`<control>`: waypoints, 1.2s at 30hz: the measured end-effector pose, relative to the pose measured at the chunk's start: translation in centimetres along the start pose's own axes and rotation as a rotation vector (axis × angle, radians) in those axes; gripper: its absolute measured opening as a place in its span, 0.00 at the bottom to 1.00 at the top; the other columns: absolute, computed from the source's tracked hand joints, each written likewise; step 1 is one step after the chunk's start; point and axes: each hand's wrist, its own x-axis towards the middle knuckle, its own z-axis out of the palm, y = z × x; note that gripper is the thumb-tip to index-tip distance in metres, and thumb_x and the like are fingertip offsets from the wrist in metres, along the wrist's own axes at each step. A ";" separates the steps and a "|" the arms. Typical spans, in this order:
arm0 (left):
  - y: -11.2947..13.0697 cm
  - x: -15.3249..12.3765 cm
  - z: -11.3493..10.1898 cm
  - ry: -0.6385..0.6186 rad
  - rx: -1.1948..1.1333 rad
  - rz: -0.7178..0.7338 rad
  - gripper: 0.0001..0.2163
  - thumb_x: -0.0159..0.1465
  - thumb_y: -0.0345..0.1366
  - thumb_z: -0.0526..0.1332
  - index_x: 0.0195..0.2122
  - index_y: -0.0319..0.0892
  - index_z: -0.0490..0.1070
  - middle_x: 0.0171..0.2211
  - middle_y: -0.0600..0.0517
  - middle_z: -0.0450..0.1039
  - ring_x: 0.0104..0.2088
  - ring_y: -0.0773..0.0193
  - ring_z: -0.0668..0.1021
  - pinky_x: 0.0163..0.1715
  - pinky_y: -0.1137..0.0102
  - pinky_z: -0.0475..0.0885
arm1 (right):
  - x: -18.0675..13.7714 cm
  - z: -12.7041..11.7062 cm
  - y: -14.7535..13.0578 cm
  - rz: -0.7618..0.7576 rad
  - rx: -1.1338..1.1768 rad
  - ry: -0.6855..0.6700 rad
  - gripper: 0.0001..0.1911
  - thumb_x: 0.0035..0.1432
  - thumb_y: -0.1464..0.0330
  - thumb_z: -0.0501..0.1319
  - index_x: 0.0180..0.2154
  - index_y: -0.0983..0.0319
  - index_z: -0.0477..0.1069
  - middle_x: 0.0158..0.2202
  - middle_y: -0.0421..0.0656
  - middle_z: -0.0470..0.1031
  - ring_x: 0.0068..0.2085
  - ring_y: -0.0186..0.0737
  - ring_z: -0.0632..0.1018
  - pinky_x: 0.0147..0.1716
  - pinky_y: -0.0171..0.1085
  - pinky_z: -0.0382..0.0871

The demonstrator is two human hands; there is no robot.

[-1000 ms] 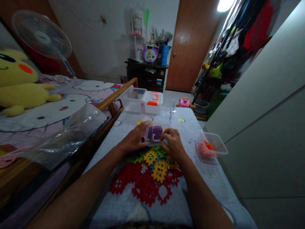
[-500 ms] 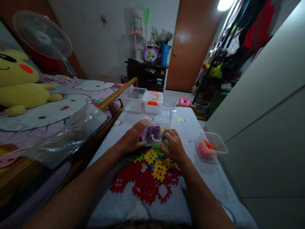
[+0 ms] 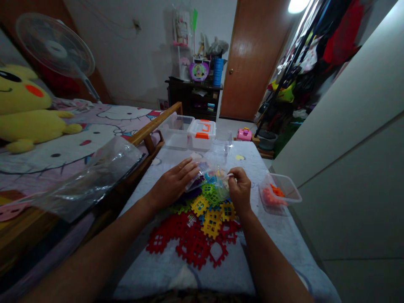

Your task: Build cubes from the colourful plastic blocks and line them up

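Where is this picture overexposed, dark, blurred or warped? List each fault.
Head view: the ceiling light at top right is blown out. The rest is dim, near black along the bottom edge. The clear plastic box between the left hand and right hand is smeared. The wide lens tilts the door and stretches the white cabinet.

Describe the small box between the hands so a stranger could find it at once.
On the grey table, beyond the pile of coloured tiles, the left hand and right hand hold a small clear box. Unlike the clear tubs behind and the orange-filled tub at right, it is tilted and shows purple pieces.
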 end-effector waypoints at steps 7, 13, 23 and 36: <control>0.0 -0.5 -0.8 0.042 0.046 -0.023 0.28 0.63 0.21 0.52 0.64 0.46 0.58 0.65 0.46 0.61 0.69 0.51 0.55 0.66 0.50 0.60 | 0.0 0.0 0.9 0.137 0.080 0.060 0.02 0.52 0.70 0.55 0.28 0.59 0.65 0.26 0.35 0.64 0.29 0.35 0.67 0.32 0.35 0.61; -1.0 -0.6 -1.5 0.120 0.053 -0.213 0.35 0.57 0.23 0.59 0.66 0.45 0.52 0.66 0.43 0.58 0.68 0.46 0.57 0.66 0.45 0.56 | -0.1 0.2 1.3 0.117 0.041 0.028 0.04 0.54 0.69 0.56 0.29 0.60 0.69 0.27 0.37 0.68 0.31 0.36 0.70 0.33 0.36 0.64; -0.6 -0.3 -1.8 0.322 -0.512 -0.699 0.41 0.50 0.43 0.73 0.62 0.45 0.55 0.61 0.42 0.63 0.60 0.46 0.69 0.59 0.50 0.67 | 0.2 -0.2 0.7 0.048 -0.089 0.044 0.10 0.62 0.67 0.55 0.39 0.60 0.74 0.39 0.44 0.77 0.39 0.40 0.75 0.41 0.40 0.68; 1.8 0.9 0.8 0.100 -1.075 -0.615 0.42 0.49 0.39 0.74 0.62 0.43 0.55 0.59 0.41 0.67 0.57 0.48 0.73 0.58 0.55 0.67 | 2.6 -0.1 -5.3 -0.318 -0.387 -0.256 0.15 0.59 0.77 0.54 0.42 0.58 0.76 0.39 0.46 0.76 0.43 0.47 0.71 0.45 0.47 0.66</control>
